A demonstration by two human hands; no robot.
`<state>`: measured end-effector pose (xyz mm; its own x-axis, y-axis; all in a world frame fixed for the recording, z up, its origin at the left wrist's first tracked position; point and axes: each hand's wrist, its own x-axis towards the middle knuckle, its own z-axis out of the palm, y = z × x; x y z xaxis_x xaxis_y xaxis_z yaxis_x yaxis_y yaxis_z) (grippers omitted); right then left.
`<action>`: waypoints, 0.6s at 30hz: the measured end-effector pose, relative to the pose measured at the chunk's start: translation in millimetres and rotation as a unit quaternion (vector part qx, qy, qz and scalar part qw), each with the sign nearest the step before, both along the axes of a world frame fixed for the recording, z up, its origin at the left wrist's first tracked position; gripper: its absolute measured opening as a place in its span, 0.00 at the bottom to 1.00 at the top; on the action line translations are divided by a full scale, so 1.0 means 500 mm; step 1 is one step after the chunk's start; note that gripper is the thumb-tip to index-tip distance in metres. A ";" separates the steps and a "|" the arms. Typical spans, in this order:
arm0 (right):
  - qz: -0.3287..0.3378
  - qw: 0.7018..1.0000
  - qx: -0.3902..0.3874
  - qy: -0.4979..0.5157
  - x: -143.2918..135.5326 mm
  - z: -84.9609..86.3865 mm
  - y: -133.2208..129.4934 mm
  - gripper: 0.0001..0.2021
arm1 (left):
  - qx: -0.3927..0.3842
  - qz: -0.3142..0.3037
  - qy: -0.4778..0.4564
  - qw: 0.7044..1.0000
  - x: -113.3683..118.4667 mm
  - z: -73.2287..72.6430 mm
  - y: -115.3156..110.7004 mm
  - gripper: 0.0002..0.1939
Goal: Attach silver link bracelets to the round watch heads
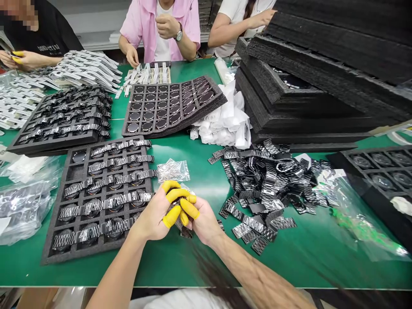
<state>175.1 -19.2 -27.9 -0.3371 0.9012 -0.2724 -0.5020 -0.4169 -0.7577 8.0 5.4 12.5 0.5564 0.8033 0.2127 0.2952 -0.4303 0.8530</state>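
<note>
My left hand (157,214) and my right hand (202,219) meet over the green table, yellow finger cots on several fingertips. Pinched between them is a watch with a black metal strap (186,231); the fingers hide most of it, and a strap end hangs below. Just beyond the hands lies a small clear bag of thin metal pins (173,170). To the left, a black foam tray (48,251) carries rows of watches with black link straps. A loose heap of black metal straps (267,184) lies to the right of my right hand.
A foam tray of watch heads (167,103) rests tilted at the back, beside crumpled white wrappers (225,120). Tall foam tray stacks (289,111) rise at back right. White straps (86,68) pile at back left. A bag with green bits (363,231) lies right. Three people sit opposite.
</note>
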 end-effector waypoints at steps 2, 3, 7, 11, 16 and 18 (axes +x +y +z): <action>0.000 1.000 0.001 -0.001 0.001 0.001 0.000 0.26 | 0.002 -0.004 -0.005 1.000 -0.003 -0.001 0.000 0.18; 0.000 1.000 0.001 0.000 0.001 0.001 0.000 0.26 | 0.006 -0.005 -0.006 1.000 -0.003 -0.002 -0.001 0.19; 0.000 1.000 -0.003 0.014 0.001 0.002 0.000 0.26 | 0.025 -0.004 -0.003 1.000 -0.001 -0.002 -0.001 0.18; -0.001 1.000 -0.009 0.024 -0.002 0.003 0.003 0.27 | 0.060 0.007 0.018 0.998 -0.001 -0.002 0.000 0.19; 0.008 0.999 -0.024 0.035 0.008 0.010 0.006 0.25 | 0.136 0.107 -0.008 0.985 -0.011 -0.017 0.003 0.14; 0.063 0.998 0.004 0.013 0.019 0.013 0.002 0.25 | 0.147 0.190 -0.076 0.968 -0.014 -0.023 0.008 0.07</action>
